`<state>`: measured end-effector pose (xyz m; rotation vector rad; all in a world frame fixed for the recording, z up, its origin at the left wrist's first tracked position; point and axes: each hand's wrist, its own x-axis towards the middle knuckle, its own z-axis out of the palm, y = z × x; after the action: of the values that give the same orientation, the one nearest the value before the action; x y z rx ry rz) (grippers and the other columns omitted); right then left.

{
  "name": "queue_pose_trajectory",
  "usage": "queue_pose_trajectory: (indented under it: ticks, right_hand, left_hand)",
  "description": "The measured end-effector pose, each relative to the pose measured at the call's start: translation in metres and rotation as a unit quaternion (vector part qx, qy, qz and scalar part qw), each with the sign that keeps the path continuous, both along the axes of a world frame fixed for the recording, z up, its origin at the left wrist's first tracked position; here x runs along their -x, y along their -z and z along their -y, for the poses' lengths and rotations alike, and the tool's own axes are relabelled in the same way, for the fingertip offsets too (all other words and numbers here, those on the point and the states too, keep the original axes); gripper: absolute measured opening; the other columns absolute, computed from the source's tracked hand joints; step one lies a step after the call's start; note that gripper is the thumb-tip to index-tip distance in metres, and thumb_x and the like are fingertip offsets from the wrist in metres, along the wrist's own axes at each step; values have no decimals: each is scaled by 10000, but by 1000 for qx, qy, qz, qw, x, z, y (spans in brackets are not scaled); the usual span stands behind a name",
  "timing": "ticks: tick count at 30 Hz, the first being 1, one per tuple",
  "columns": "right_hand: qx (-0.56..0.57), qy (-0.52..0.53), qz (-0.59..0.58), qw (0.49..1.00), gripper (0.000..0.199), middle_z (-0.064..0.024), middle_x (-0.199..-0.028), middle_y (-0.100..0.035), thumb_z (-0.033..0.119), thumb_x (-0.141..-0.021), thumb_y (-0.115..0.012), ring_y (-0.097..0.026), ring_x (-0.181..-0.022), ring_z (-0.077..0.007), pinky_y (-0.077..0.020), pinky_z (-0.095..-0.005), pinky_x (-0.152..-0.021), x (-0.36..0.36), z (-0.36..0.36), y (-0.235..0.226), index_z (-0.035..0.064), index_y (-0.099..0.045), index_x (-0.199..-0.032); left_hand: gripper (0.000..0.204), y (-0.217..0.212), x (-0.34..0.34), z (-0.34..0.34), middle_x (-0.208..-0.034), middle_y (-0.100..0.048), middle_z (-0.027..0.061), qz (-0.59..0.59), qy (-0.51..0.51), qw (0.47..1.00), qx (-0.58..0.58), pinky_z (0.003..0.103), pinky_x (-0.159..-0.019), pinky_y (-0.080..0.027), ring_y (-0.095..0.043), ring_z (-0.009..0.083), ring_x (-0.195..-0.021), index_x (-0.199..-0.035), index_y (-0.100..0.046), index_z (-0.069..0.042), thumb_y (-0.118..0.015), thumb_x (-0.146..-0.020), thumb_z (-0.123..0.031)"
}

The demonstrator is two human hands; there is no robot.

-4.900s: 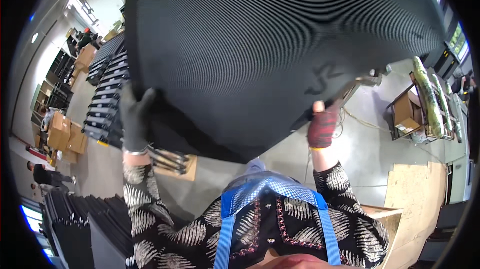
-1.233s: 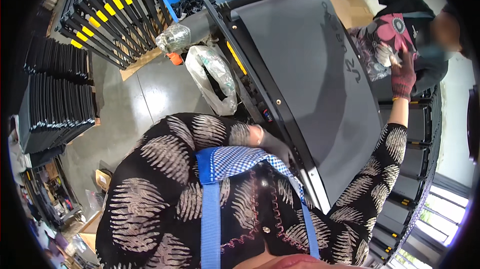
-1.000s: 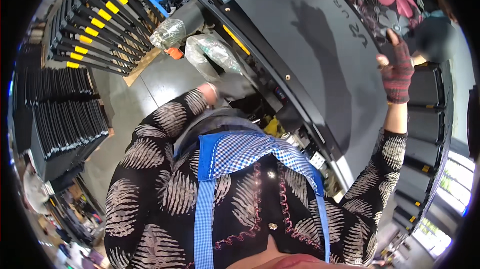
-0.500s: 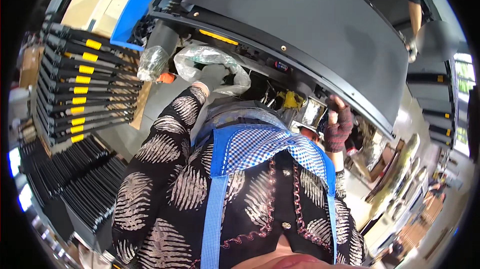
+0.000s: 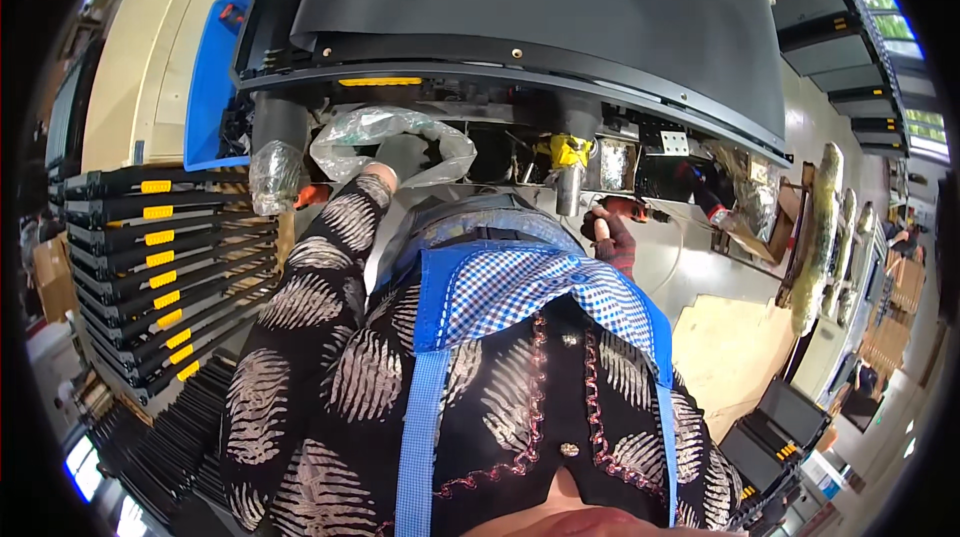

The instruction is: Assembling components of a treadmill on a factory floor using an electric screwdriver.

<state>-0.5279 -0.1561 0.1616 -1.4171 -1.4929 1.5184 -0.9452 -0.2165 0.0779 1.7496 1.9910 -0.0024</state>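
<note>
My left hand, in a grey glove, is down inside the mouth of a clear plastic bag, and its fingers are hidden. My right hand wears a dark red glove with bare fingertips. Its fingers are curled close beside an orange-red power tool with a black front end; what they hold, if anything, does not show. Just left of that hand stands a silver metal cylinder with yellow wrapping at its top.
A large dark grey panel covers the bench ahead. At far left is a blue bin, above a stack of black frames with yellow labels. A plastic-wrapped roll stands left of the bag. Cardboard lies at right.
My view has turned, so the bench edge lies more level. My right hand has come from the panel's edge down to beside the power tool. My left hand has gone deeper into the bag.
</note>
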Motion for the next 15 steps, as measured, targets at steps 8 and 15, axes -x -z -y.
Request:
queue_pose_trajectory:
  ticks: [8,15]
  right_hand:
    - [254,121,-82,956,266,-26,-904,-637,234,-890,-602,-584,-744,-122,-449,-245,-618,-49,-13,100,53,-605,-1084]
    - [203,321,206,902,437,-81,-921,-630,322,-732,-705,-591,-848,-226,-462,-323,-738,-49,-53,130,137,-570,-1104]
  left_hand:
    - [294,14,34,25,-933,-652,173,98,-122,985,-66,424,-781,-481,-617,347,-873,-1019,-657,-64,-569,-848,-286]
    - [407,-75,20,34,-967,-659,177,281,-280,915,67,363,-802,-475,-624,291,-901,-1091,-628,-34,-576,-862,-367]
